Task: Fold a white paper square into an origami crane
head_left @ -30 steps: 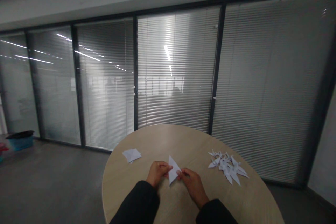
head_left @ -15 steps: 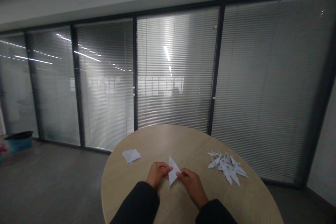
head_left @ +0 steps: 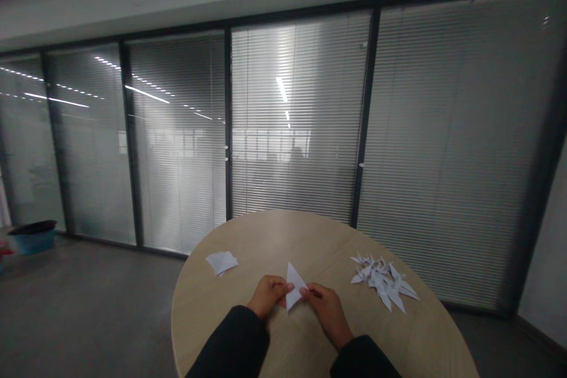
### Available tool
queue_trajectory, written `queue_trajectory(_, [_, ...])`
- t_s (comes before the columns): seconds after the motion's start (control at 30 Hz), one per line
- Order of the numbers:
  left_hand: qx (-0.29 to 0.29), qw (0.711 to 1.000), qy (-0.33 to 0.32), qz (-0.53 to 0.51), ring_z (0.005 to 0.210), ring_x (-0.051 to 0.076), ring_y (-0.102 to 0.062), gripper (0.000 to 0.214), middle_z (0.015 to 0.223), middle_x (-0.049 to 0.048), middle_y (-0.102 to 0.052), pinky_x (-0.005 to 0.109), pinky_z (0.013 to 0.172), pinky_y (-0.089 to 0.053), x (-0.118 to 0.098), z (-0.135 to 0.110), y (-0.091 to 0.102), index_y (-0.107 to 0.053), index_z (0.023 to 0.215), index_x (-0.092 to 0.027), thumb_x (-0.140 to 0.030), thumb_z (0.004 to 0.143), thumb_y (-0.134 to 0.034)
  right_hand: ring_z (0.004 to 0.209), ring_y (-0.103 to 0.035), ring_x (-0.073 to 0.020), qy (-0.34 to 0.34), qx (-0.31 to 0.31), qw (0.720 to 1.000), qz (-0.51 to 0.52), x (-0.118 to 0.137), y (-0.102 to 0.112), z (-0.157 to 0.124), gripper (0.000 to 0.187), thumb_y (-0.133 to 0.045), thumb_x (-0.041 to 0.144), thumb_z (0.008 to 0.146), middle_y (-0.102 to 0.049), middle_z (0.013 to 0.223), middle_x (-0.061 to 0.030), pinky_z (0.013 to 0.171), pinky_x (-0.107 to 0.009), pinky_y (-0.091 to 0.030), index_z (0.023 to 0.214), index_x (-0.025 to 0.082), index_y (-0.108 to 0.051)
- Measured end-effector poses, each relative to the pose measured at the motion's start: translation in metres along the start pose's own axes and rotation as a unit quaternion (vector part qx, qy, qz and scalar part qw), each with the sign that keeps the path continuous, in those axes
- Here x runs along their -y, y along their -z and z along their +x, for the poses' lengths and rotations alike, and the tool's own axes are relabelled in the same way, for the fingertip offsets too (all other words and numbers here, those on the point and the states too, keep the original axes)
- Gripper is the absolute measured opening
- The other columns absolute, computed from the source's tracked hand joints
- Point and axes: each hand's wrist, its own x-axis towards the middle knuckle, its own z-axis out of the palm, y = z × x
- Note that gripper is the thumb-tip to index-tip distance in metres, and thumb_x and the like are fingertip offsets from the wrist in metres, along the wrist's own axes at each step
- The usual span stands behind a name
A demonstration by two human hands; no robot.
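A white folded paper triangle (head_left: 293,283) stands tilted on the round wooden table (head_left: 274,242), its tip pointing away from me. My left hand (head_left: 267,295) pinches its left edge with curled fingers. My right hand (head_left: 326,308) pinches its right edge the same way. Dark sleeves cover both forearms at the bottom of the view.
A small stack of flat white paper sheets (head_left: 221,261) lies to the left on the table. A pile of several folded white paper figures (head_left: 383,282) lies to the right. Glass walls with blinds stand behind the table. A blue bin (head_left: 33,236) sits on the floor far left.
Both hands shifted slightly along the paper's edges while still pinching it. The paper triangle stays almost in the same place.
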Motion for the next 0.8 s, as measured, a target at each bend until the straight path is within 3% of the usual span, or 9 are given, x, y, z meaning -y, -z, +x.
queue_trajectory(0.13, [-0.011, 0.999, -0.02, 0.023, 0.04, 0.009, -0.044, 0.056, 0.042, -0.0015, -0.052, 0.023, 0.046, -0.034, 0.0017, 0.0023, 0.0011, -0.062, 0.051, -0.013, -0.067, 0.041, -0.072, 0.071, -0.064, -0.0245, 0.0, 0.014, 1.0, 0.012, 0.0007, -0.0004, -0.0004, 0.052, -0.055, 0.066, 0.069, -0.072, 0.071, -0.0059, 0.066, -0.029, -0.046, 0.069, 0.016, -0.07])
queue_trajectory(0.3, [0.008, 0.999, -0.019, 0.028, 0.04, 0.01, -0.046, 0.058, 0.048, 0.0025, -0.059, 0.023, 0.045, -0.035, 0.0015, 0.0013, 0.0006, -0.065, 0.057, -0.011, -0.068, 0.045, -0.071, 0.069, -0.065, -0.0249, -0.003, 0.017, 1.0, 0.026, 0.0039, 0.0004, -0.001, 0.049, -0.058, 0.062, 0.069, -0.072, 0.068, -0.0064, 0.065, -0.029, -0.046, 0.067, 0.015, -0.069])
queue_trajectory(0.57, [0.104, 0.994, 0.016, -0.006, 0.053, 0.015, -0.06, 0.057, 0.06, 0.0084, -0.067, 0.029, 0.059, -0.048, -0.0003, -0.0065, -0.0002, -0.07, 0.067, -0.009, -0.065, 0.056, -0.068, 0.069, -0.064, -0.024, -0.013, -0.019, 1.0, 0.017, 0.0004, 0.0027, 0.0, 0.044, -0.059, 0.059, 0.07, -0.071, 0.069, -0.0054, 0.063, -0.028, -0.045, 0.07, 0.016, -0.07])
queue_trajectory(0.8, [0.08, 0.997, 0.018, -0.004, 0.051, 0.017, -0.061, 0.052, 0.056, 0.0068, -0.064, 0.028, 0.052, -0.048, -0.0006, -0.0053, -0.0006, -0.066, 0.061, -0.009, -0.059, 0.052, -0.073, 0.068, -0.063, -0.0228, -0.006, -0.021, 1.0, 0.018, 0.0002, 0.0014, -0.0002, 0.046, -0.058, 0.059, 0.071, -0.07, 0.067, -0.0051, 0.064, -0.027, -0.044, 0.068, 0.015, -0.069])
